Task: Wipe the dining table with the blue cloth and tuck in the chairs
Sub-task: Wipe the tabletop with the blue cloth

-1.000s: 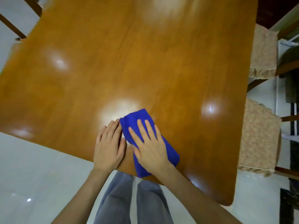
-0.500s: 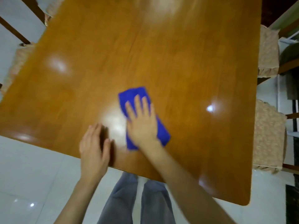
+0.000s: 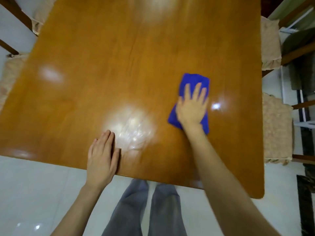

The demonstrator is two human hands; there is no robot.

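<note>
A folded blue cloth lies on the glossy orange-brown dining table, right of centre. My right hand presses flat on the cloth, fingers spread and pointing away from me. My left hand rests flat on the bare wood near the table's front edge, holding nothing. Two chairs with beige cushions stand along the right side, one at the back and one nearer. On the left, two more cushioned chairs, one far and one close, show partly past the table edge.
White tiled floor surrounds the table. My legs in grey trousers stand at the front edge. A wet streaky patch shines beside my left hand. White and dark furniture frames stand behind the right chairs.
My right hand has slid the cloth away from the front edge and then to the right. My left hand came off the cloth and now rests flat on the bare table.
</note>
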